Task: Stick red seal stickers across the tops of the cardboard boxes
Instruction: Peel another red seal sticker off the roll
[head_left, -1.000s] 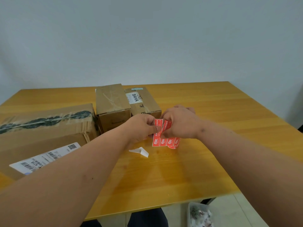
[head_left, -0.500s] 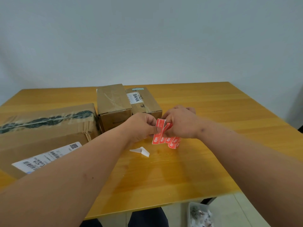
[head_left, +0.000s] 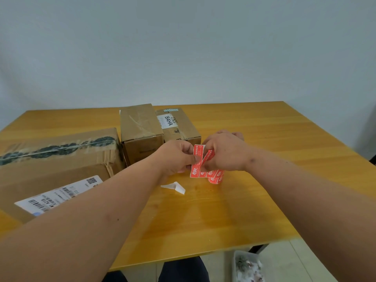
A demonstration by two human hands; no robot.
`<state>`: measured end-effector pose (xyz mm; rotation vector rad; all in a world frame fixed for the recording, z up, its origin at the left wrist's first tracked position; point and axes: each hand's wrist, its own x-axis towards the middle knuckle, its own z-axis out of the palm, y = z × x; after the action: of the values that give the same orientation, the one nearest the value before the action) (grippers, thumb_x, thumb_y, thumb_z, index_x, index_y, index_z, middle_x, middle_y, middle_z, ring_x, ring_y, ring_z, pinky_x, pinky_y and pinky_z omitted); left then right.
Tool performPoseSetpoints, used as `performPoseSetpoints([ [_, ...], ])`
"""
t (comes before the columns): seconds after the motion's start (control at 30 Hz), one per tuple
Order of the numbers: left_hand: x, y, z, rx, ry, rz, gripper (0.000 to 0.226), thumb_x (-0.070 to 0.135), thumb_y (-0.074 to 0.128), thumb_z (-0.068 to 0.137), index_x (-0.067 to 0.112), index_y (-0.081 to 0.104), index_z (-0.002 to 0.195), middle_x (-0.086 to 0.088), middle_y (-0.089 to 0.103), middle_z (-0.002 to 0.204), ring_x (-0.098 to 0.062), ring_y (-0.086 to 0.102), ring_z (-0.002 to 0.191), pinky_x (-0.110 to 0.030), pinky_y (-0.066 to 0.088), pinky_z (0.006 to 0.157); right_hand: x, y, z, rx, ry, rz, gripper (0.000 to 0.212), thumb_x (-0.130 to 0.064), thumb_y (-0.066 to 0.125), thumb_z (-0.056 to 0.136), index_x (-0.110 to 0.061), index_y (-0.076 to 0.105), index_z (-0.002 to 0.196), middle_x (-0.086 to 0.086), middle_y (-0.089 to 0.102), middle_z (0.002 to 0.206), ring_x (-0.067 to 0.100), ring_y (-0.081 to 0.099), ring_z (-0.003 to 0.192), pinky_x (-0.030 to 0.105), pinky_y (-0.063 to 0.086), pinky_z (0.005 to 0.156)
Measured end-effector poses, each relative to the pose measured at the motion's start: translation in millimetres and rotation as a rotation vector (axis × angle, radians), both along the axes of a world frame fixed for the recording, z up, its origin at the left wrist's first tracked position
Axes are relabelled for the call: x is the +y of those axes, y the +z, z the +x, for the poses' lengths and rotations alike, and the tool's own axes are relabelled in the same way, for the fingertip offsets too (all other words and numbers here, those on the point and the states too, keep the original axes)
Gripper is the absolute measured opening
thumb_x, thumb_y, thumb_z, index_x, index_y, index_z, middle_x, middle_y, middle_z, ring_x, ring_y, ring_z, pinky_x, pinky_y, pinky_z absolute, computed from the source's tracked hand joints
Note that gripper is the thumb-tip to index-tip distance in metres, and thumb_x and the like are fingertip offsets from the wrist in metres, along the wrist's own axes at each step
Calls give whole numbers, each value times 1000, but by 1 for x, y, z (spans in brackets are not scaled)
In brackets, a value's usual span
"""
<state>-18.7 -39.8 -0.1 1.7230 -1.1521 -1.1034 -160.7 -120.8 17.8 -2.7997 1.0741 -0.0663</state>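
Note:
A strip of red seal stickers (head_left: 205, 173) hangs between my hands over the middle of the table. My left hand (head_left: 177, 157) pinches the strip's left edge. My right hand (head_left: 225, 152) pinches one red sticker (head_left: 208, 155) that is bent away from the strip. Three cardboard boxes stand to the left and behind: a large box (head_left: 59, 159) with dark tape, a tall taped box (head_left: 140, 129), and a lower box (head_left: 179, 127) with a white label. None of their visible tops carries a red sticker.
A small white scrap of backing paper (head_left: 175, 187) lies on the wooden table (head_left: 264, 180) in front of my hands. A clear bin (head_left: 247, 267) with paper scraps stands on the floor at the lower right. My legs show under the table's near edge.
My right hand has peeled the red sticker a little further off the strip. Both hands have stayed at about the same spot.

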Motion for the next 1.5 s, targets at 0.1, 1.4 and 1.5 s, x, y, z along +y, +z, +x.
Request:
performPoseSetpoints([
  [0.1, 0, 1, -1, 2, 0, -30, 6, 10, 70, 85, 6, 69, 91, -15, 74, 95, -29, 71, 95, -49, 54, 91, 2, 2, 1, 43, 18, -6, 21, -57, 70, 71, -42, 71, 86, -17, 59, 106, 14, 34, 118, 41, 22, 99],
  [1.4, 1, -3, -3, -54, 4, 8, 21, 11, 73, 83, 0, 67, 99, -19, 73, 96, -36, 68, 98, -54, 52, 92, 7, -3, -2, 91, 72, -139, 23, -48, 62, 81, -26, 70, 81, -18, 58, 94, 15, 37, 120, 44, 17, 100],
  [1.5, 1, -2, -3, -40, 22, 11, 18, 9, 71, 84, 1, 67, 100, -20, 73, 97, -38, 67, 99, -55, 51, 92, 6, -2, -2, 101, 67, -134, 27, -58, 60, 78, -31, 60, 70, -18, 59, 100, 14, 37, 118, 44, 18, 101],
])
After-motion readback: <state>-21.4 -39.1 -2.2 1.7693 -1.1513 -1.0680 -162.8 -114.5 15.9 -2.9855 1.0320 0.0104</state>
